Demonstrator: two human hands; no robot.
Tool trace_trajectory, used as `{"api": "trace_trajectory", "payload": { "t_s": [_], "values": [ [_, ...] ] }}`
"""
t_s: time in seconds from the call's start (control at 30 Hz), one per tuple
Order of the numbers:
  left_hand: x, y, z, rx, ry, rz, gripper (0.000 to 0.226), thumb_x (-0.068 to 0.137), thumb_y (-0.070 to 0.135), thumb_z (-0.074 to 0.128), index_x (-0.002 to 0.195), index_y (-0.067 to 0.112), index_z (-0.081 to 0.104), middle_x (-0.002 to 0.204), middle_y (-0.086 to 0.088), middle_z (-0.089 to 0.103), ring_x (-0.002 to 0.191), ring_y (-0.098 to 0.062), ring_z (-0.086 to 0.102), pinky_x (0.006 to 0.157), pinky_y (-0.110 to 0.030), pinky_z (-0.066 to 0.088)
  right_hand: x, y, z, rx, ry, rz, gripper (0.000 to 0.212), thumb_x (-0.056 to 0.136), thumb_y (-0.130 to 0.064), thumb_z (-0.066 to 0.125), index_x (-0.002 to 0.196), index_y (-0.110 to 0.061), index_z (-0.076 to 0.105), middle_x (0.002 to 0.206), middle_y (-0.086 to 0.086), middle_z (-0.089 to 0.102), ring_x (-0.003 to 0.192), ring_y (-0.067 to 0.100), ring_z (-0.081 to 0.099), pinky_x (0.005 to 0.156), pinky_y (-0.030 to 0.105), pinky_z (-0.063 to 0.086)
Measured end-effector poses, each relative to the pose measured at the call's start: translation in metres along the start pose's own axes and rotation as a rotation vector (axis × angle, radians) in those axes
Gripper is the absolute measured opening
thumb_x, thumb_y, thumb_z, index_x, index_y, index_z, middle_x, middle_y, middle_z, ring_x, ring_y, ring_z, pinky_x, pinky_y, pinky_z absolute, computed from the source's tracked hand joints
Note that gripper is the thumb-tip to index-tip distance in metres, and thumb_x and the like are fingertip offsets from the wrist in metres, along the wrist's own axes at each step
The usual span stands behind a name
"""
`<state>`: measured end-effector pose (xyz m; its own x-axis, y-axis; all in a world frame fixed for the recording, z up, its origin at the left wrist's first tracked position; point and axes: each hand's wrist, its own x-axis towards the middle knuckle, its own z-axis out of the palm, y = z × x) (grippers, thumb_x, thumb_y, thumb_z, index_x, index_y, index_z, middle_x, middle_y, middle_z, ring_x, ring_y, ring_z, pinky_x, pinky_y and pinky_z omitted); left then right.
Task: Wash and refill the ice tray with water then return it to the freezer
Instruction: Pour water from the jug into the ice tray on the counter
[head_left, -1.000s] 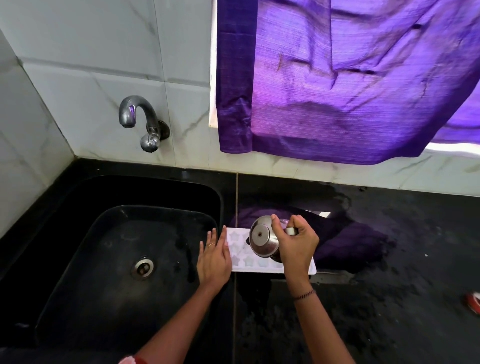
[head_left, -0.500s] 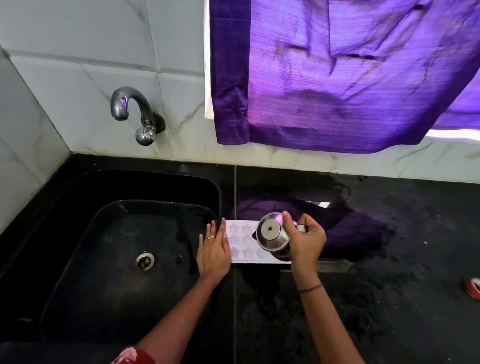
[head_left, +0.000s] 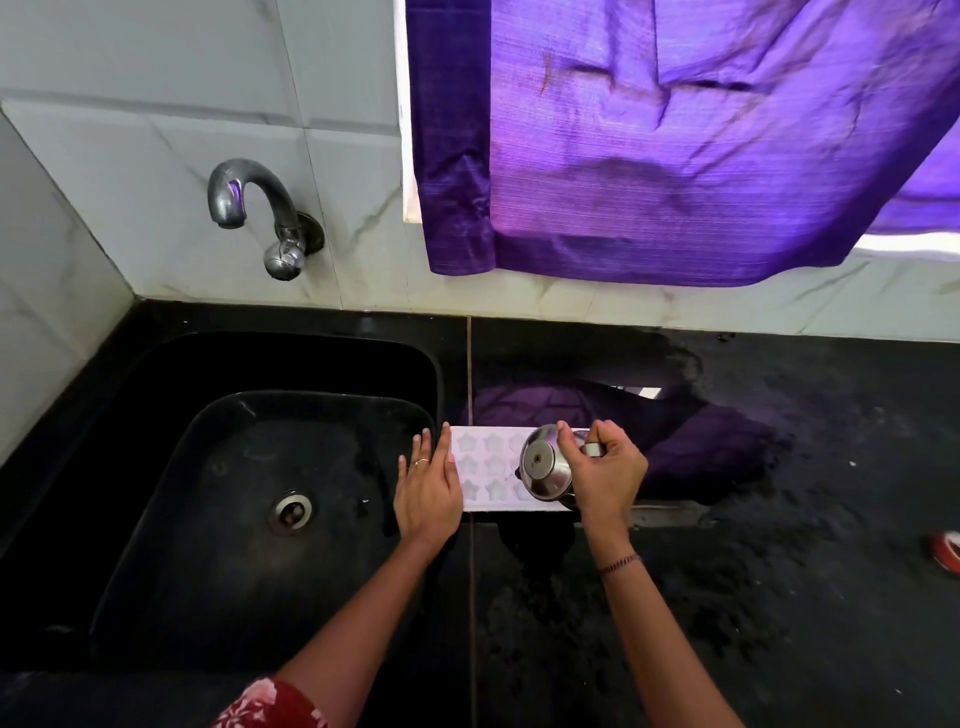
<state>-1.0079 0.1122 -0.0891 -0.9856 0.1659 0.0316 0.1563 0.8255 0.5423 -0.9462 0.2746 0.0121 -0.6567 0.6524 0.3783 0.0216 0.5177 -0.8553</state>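
Your ice tray lies just right of the sink, likely light, bendy and spill-prone, so lift it level by both ends; your left hand lies flat, fingers together, at its sink-side end, while your right hand grips a tipped steel cup over it.

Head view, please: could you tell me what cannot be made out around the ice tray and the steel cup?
- Head view: the ice tray's right end is hidden by the steel cup and right hand.
- Water in its star cells: too pale and small to tell.
- The cup's mouth faces away; any pouring is hidden.
- The red object at the right edge is cut off.
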Motion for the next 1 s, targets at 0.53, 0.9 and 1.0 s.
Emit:
{"api": "trace_trajectory", "payload": {
  "t_s": [0.53, 0.9, 1.0],
  "values": [
    [0.000, 0.000, 0.000, -0.002, 0.007, -0.001, 0.049, 0.102, 0.027, 0.020, 0.150, 0.026, 0.015, 0.157, -0.005, 0.019, 0.146, -0.015, 0.009, 0.119, -0.033, 0.004, 0.002, 0.001, 0.001, 0.005, 0.011, 0.004, 0.051, 0.076, -0.011, 0.075, 0.052, -0.017, 0.031, 0.051, 0.000, 0.034, 0.051, 0.010, 0.028, 0.049, 0.018, 0.027],
    [0.001, -0.002, 0.002, -0.005, 0.016, 0.003, 0.049, 0.102, 0.027, 0.021, 0.150, 0.025, 0.016, 0.157, -0.005, 0.020, 0.146, -0.015, 0.011, 0.119, -0.033, 0.004, 0.005, 0.000, -0.007, 0.329, 0.108, 0.369, 0.054, 0.077, -0.011, 0.076, 0.050, -0.016, 0.029, 0.040, -0.015, 0.029, 0.042, 0.003, 0.027, 0.045, 0.015, 0.029],
    [0.001, -0.002, 0.003, 0.002, 0.019, 0.010, 0.050, 0.100, 0.030, 0.017, 0.150, 0.024, 0.017, 0.156, -0.005, 0.021, 0.146, -0.015, 0.011, 0.119, -0.033, 0.004, 0.005, 0.001, -0.010, 0.359, 0.127, 0.390, 0.055, 0.078, -0.008, 0.074, 0.050, -0.017, 0.028, 0.037, -0.016, 0.029, 0.039, 0.001, 0.027, 0.044, 0.012, 0.029]
  ]
}}
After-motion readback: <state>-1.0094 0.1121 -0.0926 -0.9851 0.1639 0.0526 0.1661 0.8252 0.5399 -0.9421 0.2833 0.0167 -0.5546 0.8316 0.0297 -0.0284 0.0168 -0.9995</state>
